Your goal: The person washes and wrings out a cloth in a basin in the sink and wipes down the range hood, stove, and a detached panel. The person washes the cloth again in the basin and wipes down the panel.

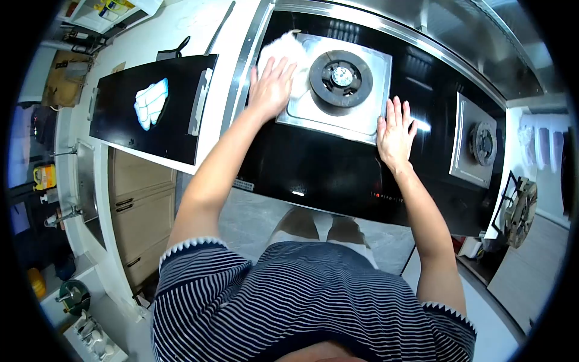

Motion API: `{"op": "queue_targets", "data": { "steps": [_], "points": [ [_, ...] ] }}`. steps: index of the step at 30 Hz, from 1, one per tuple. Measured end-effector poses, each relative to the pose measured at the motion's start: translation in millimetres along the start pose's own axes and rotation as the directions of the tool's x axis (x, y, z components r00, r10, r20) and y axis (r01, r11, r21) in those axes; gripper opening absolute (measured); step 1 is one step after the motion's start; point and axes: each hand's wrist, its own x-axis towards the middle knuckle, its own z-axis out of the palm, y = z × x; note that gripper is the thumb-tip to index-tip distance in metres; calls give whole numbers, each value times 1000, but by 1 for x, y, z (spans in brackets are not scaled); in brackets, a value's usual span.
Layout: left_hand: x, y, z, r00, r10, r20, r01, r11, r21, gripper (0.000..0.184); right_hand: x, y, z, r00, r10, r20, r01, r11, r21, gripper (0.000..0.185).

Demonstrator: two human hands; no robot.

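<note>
My left hand [272, 90] lies with its fingers spread on a bunched white cloth [283, 49], at the left edge of a square metal burner plate [329, 123]. The cloth sticks out past my fingertips; part of it is hidden under the hand. A round dark burner [341, 78] with a shiny centre sits on that plate. My right hand [395, 130] rests flat, fingers stretched out, at the plate's right edge and on the black glass cooktop [319, 163]. Nothing shows in its fingers.
A second burner [482, 143] sits at the right. To the left, a folded white-and-blue cloth or glove [151, 104] lies on a black panel [114, 114]. Beyond are a black-handled utensil [175, 49] and a long dark strip [221, 27]. A round metal grate [522, 212] stands at the right edge.
</note>
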Motion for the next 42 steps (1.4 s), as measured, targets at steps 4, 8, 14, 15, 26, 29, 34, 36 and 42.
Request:
{"op": "queue_targets", "data": {
  "steps": [4, 8, 14, 15, 26, 29, 34, 36, 42],
  "points": [
    [-99, 24, -5, 999, -5, -38, 6, 1000, 15, 43, -2, 7, 9, 999, -24, -47, 23, 1000, -14, 52],
    [-131, 74, -7, 995, -104, 8, 103, 992, 74, 45, -1, 18, 2, 998, -59, -5, 59, 986, 154, 49],
    [-109, 169, 6, 999, 41, -1, -41, 999, 12, 47, -73, 110, -80, 954, -242, -179, 301, 775, 555, 29],
    [-100, 185, 10, 993, 118, -13, -118, 993, 4, 49, -93, 131, -94, 969, -204, -142, 248, 777, 579, 26],
    [134, 270, 49, 987, 159, 14, -158, 963, 217, 56, -203, 362, -100, 935, 334, -118, -313, 935, 167, 31],
    [176, 280, 78, 988, 96, -124, -74, 982, 173, 57, -204, 378, -67, 921, 383, -73, -388, 920, -58, 46],
    [87, 366, -14, 927, 84, 367, 3, 973, -229, 57, -205, 374, -60, 906, 419, -54, -422, 901, -96, 48],
    [19, 377, 43, 883, 461, 86, -458, 887, -55, 54, -204, 376, -60, 903, 425, -58, -429, 898, -99, 48],
    [52, 385, 46, 873, 474, 114, -485, 869, 99, 48, -202, 374, -64, 897, 440, -54, -443, 894, -76, 50]
  ]
}}
